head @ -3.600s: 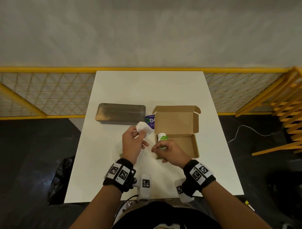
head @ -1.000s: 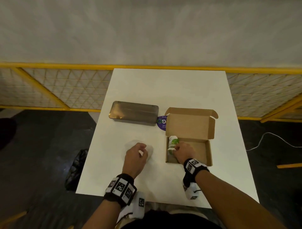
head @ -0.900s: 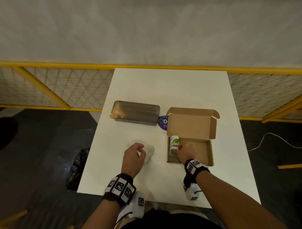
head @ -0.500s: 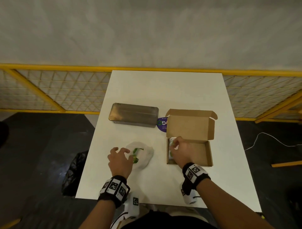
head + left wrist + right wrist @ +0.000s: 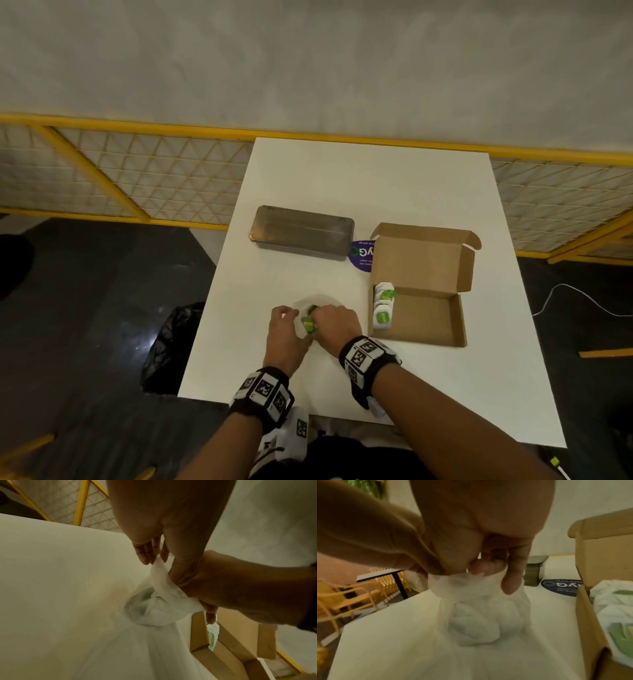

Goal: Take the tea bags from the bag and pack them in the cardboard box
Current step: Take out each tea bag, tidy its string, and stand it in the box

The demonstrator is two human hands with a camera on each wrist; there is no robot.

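A thin white plastic bag [image 5: 318, 301] lies on the white table [image 5: 359, 192], with green-labelled tea bags [image 5: 308, 323] showing in its mouth. My left hand [image 5: 289, 315] pinches the bag's rim [image 5: 158, 563] on the left side. My right hand [image 5: 322, 320] has its fingers curled into the other side of the rim [image 5: 488, 573], so the mouth is stretched between both hands. To the right stands the open cardboard box [image 5: 428, 318], lid up. Several tea bags [image 5: 383, 305] stand in a row along its left wall.
A closed grey metal tin [image 5: 301, 233] lies behind the bag. A purple round sticker [image 5: 361, 255] sits between the tin and the box. A yellow mesh railing [image 5: 137, 178] runs behind the table, and a black bag [image 5: 171, 346] is on the floor at left.
My right hand has left the box and come left to the plastic bag. My left hand has closed on the bag's rim. The row of tea bags stays in the box.
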